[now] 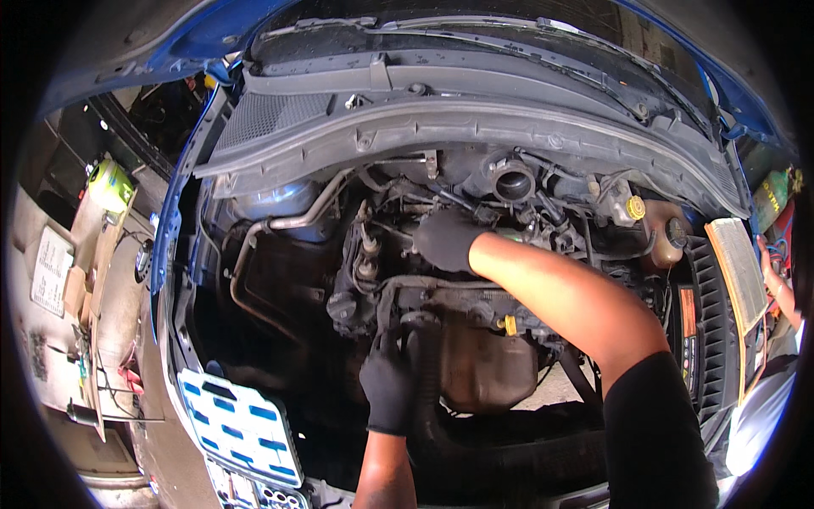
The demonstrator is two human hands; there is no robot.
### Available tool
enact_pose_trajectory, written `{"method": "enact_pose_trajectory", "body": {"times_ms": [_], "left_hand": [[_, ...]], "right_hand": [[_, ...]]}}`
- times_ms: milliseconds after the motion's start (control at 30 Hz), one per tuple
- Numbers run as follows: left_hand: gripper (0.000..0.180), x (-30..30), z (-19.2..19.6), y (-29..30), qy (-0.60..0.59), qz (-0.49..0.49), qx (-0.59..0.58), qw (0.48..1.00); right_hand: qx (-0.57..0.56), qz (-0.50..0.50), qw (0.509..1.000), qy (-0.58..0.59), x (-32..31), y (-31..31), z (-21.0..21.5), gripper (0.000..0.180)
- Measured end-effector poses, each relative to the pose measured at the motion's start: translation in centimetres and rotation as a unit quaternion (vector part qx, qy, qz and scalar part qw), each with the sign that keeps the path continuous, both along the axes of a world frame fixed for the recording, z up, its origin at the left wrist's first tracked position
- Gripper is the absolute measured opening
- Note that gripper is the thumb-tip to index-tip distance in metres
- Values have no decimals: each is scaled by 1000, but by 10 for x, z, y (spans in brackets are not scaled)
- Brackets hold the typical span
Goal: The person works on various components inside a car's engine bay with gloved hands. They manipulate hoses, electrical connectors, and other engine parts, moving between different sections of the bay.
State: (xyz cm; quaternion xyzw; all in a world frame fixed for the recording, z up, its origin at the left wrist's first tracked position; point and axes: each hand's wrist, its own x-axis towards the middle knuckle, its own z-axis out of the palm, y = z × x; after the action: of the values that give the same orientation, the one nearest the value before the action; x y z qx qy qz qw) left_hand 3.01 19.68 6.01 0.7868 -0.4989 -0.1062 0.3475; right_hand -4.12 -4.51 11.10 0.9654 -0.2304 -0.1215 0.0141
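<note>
My left hand [388,386], in a black glove, reaches up to the front of a car engine [449,297]. Its fingers are stretched out and slightly apart beside a dark pipe [386,297], and their tips blend into the shadow there. On top of the engine lies my right hand [449,240], also black-gloved, with the fingers curled closed. Whatever they grip is hidden under the glove. A yellow-handled dipstick [507,325] stands below my right forearm. Behind my right hand is a round open intake duct [513,180].
An open socket set case [242,424] rests at the front left edge. A brownish coolant tank [668,244] stands on the right. An air filter panel [736,267] leans at the far right, near another person's hand [773,276]. Cluttered shelving [93,254] lies beyond the left fender.
</note>
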Motion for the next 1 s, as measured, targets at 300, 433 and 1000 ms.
{"method": "enact_pose_trajectory", "body": {"times_ms": [300, 433, 1000], "left_hand": [[25, -1, 11, -2, 43, -3, 17, 999], [21, -2, 12, -1, 22, 8, 11, 1000], [46, -6, 9, 8, -47, -30, 43, 998]], "right_hand": [[76, 67, 992, 79, 7, -20, -7, 25], [-7, 109, 993, -52, 1, -12, -14, 24], [31, -71, 997, 29, 5, 13, -1, 27]]}}
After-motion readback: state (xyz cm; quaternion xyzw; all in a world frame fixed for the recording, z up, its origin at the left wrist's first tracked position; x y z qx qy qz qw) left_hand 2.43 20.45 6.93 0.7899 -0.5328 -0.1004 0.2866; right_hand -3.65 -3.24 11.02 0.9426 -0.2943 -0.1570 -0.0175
